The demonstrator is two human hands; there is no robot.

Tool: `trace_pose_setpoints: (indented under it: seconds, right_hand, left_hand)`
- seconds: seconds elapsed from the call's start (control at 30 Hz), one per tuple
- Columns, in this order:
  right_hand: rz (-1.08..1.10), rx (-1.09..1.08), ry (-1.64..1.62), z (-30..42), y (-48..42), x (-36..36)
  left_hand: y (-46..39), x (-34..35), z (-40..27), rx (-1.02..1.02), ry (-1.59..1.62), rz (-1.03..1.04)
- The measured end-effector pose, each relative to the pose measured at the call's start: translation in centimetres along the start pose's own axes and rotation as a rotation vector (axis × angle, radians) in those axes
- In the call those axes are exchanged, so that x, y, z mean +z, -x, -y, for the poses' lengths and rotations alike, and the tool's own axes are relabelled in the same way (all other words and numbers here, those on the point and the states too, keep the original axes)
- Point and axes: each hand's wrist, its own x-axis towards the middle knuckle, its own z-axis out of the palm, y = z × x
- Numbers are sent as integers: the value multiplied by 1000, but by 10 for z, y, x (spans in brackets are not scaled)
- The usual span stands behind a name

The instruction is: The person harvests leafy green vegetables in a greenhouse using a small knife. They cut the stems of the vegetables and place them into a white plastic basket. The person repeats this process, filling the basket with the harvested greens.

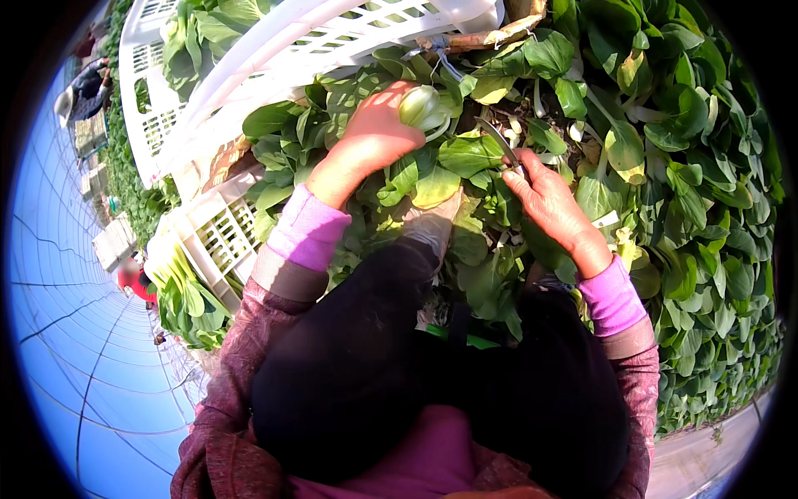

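Observation:
My left hand [381,128] is closed around a head of bok choy [421,107], its pale base turned towards my right hand. My right hand [552,203] grips a small knife [500,138] by the handle, its narrow, slightly curved blade pointing up and left. The blade is apart from the held head and lies over loose leaves and bare soil. Below the left hand is a yellowing leaf [438,188], in front of my shoe. Green leaves crowd beneath both hands, and the fingertips of the left hand are hidden.
A white plastic crate [215,96] holding greens stands at upper left, near a wooden stick [489,38] with a blue tie. Another crate [227,234] has bok choy [190,290] beside it. Growing plants [704,187] fill the right. Two people [87,93] are farther off at left.

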Motion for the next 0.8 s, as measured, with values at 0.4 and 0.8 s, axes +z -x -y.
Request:
trace_pose_setpoints:
  seconds: [0.4,0.8]
  right_hand:
    - [-117,10,241,4,-55,22]
    - [-97,175,360,1,-68,22]
  left_hand:
    - [13,4,-21,-62,-29,250]
    - [15,5,-7,-100,-165,223]
